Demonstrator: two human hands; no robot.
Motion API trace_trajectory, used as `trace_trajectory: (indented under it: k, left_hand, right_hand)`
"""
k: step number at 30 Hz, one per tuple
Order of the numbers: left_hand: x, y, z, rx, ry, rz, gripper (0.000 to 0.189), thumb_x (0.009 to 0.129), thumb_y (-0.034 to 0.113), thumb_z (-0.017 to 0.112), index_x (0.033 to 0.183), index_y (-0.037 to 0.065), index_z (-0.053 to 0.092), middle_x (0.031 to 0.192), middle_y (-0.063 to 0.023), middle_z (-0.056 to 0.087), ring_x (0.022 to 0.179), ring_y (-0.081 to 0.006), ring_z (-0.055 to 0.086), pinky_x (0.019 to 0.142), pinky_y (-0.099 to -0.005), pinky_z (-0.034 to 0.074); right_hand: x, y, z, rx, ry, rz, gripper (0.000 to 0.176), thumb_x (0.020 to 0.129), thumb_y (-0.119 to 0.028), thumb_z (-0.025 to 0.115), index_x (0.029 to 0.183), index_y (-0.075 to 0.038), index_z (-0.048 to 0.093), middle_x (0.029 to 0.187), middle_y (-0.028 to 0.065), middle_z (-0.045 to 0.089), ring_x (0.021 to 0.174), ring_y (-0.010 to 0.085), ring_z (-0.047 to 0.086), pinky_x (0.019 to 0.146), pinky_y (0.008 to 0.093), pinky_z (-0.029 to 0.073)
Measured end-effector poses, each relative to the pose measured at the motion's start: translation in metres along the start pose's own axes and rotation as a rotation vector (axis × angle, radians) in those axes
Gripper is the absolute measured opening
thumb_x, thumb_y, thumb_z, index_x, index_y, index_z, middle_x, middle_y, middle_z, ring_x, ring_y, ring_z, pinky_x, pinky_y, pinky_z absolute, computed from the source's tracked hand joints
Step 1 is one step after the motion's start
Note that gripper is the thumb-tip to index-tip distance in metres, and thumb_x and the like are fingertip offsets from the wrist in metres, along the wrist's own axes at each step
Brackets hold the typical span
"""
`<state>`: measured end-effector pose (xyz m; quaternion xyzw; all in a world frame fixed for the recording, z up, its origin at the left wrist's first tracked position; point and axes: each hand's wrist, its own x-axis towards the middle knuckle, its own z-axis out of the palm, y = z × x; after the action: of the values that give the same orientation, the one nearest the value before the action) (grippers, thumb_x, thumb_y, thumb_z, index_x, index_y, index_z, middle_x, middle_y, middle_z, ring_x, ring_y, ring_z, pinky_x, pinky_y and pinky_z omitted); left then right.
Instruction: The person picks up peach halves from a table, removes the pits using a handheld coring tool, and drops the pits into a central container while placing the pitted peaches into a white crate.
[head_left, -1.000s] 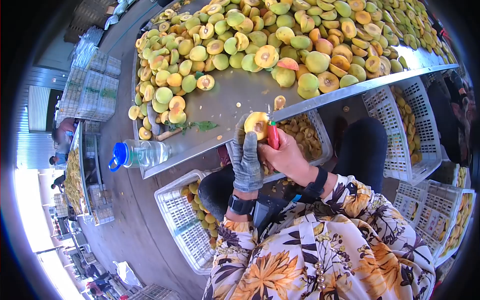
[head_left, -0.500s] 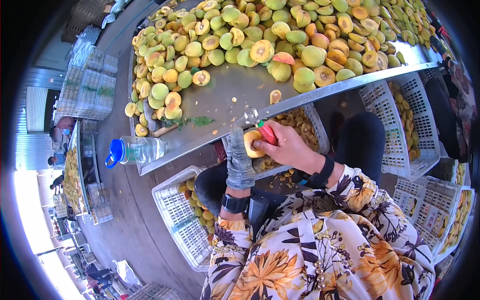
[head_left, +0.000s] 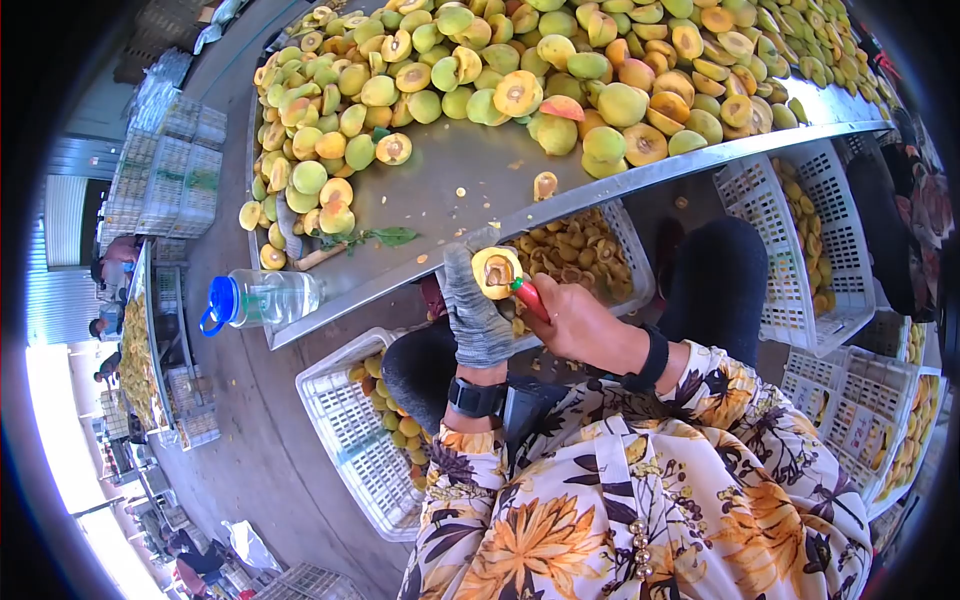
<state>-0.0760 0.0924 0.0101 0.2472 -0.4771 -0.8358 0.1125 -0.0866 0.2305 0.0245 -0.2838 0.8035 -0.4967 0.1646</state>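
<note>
In a grey knit glove, my left hand [head_left: 473,318] holds a halved peach [head_left: 484,284], its cut face turned up and a brown pit hollow in its middle. My bare right hand [head_left: 592,322] is closed around the red handle of a pitting knife [head_left: 536,301] with a green collar. The tool's metal end lies at the hollow of the fruit. Both hands are just off the near edge of a metal table [head_left: 440,185]. Beneath them is a white crate of brownish peach pieces [head_left: 575,250].
Heaped peach halves [head_left: 420,70] cover the table's far side. A water bottle with a blue lid [head_left: 265,299] lies by the left corner. White crates of fruit stand at my left [head_left: 345,440] and right [head_left: 785,250]. People work at another table [head_left: 140,350] far left.
The peach half has turned so its cut face shows upward. My right hand has moved slightly down, bringing the tool's end from above the fruit onto its hollow.
</note>
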Motion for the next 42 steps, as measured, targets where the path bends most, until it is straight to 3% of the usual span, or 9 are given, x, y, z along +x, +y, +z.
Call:
trace_trajectory:
  k: [5, 11, 21, 25, 31, 33, 35, 37, 42]
  left_hand:
    - [-0.004, -0.003, 0.010, 0.090, 0.076, 0.209, 0.052, 0.087, 0.053, 0.042, 0.096, 0.003, 0.057, 0.078, -0.0083, 0.061, 0.062, -0.0186, 0.059, 0.057, -0.0278, 0.051]
    - [0.017, 0.019, -0.013, 0.118, -0.332, -0.273, 0.057, 0.085, 0.053, 0.045, 0.081, -0.001, 0.061, 0.072, -0.0102, 0.062, 0.062, -0.0192, 0.061, 0.056, -0.0268, 0.051]
    - [0.018, 0.002, -0.017, 0.073, -0.186, -0.155, 0.056, 0.084, 0.054, 0.048, 0.078, 0.000, 0.062, 0.072, -0.0121, 0.062, 0.065, -0.0207, 0.061, 0.062, -0.0298, 0.052]
    - [0.020, 0.006, -0.019, 0.126, -0.153, -0.134, 0.058, 0.084, 0.054, 0.047, 0.080, -0.002, 0.061, 0.071, -0.0124, 0.062, 0.065, -0.0212, 0.061, 0.061, -0.0310, 0.052]
    - [0.038, 0.026, -0.023, 0.215, -0.462, -0.513, 0.069, 0.082, 0.063, 0.040, 0.088, -0.003, 0.059, 0.073, -0.0143, 0.062, 0.063, -0.0221, 0.061, 0.062, -0.0309, 0.053]
    - [0.033, 0.030, -0.019, 0.143, -0.455, -0.490, 0.067, 0.083, 0.062, 0.038, 0.093, -0.002, 0.058, 0.076, -0.0155, 0.063, 0.065, -0.0227, 0.061, 0.064, -0.0318, 0.053]
    - [0.024, 0.029, -0.016, 0.011, -0.273, -0.212, 0.063, 0.084, 0.060, 0.039, 0.095, 0.001, 0.058, 0.078, -0.0158, 0.063, 0.067, -0.0231, 0.061, 0.065, -0.0318, 0.053]
    - [0.014, 0.026, -0.008, -0.082, -0.125, -0.257, 0.060, 0.084, 0.058, 0.041, 0.093, 0.002, 0.058, 0.078, -0.0156, 0.063, 0.066, -0.0237, 0.061, 0.063, -0.0321, 0.052]
    - [0.013, 0.012, -0.012, -0.106, 0.003, -0.228, 0.052, 0.085, 0.053, 0.046, 0.086, 0.003, 0.059, 0.070, -0.0127, 0.061, 0.056, -0.0230, 0.057, 0.052, -0.0323, 0.050]
  right_hand:
    - [-0.007, -0.004, 0.003, 0.036, -0.022, 0.043, 0.018, 0.074, -0.003, 0.055, 0.087, 0.003, 0.044, 0.064, 0.0261, 0.054, 0.063, 0.0435, 0.055, 0.053, 0.0430, 0.043]
    - [0.000, 0.008, -0.002, 0.005, -0.223, -0.002, 0.021, 0.072, -0.001, 0.054, 0.090, 0.004, 0.046, 0.066, 0.0252, 0.055, 0.066, 0.0421, 0.056, 0.056, 0.0422, 0.045]
    - [0.010, 0.016, -0.002, -0.020, -0.325, -0.030, 0.018, 0.073, -0.005, 0.053, 0.089, 0.003, 0.048, 0.068, 0.0241, 0.056, 0.067, 0.0395, 0.058, 0.057, 0.0419, 0.045]
    - [0.011, 0.005, -0.006, 0.109, -0.419, 0.127, 0.017, 0.073, -0.004, 0.051, 0.088, 0.002, 0.048, 0.067, 0.0223, 0.056, 0.066, 0.0370, 0.059, 0.056, 0.0404, 0.045]
    - [0.014, 0.005, -0.008, 0.082, -0.445, 0.149, 0.020, 0.075, -0.007, 0.052, 0.093, 0.001, 0.048, 0.063, 0.0170, 0.056, 0.059, 0.0312, 0.060, 0.050, 0.0367, 0.045]
    - [0.020, -0.006, -0.016, 0.131, -0.454, 0.244, 0.021, 0.076, -0.008, 0.053, 0.095, 0.000, 0.048, 0.061, 0.0156, 0.055, 0.056, 0.0291, 0.060, 0.048, 0.0357, 0.045]
    - [0.027, -0.018, -0.023, 0.230, -0.517, 0.437, 0.021, 0.077, -0.010, 0.054, 0.095, -0.001, 0.048, 0.061, 0.0146, 0.055, 0.052, 0.0258, 0.059, 0.046, 0.0348, 0.045]
    - [0.028, -0.015, -0.018, 0.254, -0.511, 0.441, 0.020, 0.076, -0.008, 0.054, 0.093, 0.000, 0.049, 0.063, 0.0167, 0.057, 0.054, 0.0282, 0.059, 0.048, 0.0356, 0.047]
    - [0.013, -0.001, 0.006, 0.084, -0.256, 0.087, 0.017, 0.073, -0.005, 0.053, 0.088, 0.003, 0.049, 0.064, 0.0191, 0.057, 0.055, 0.0317, 0.059, 0.049, 0.0354, 0.046]
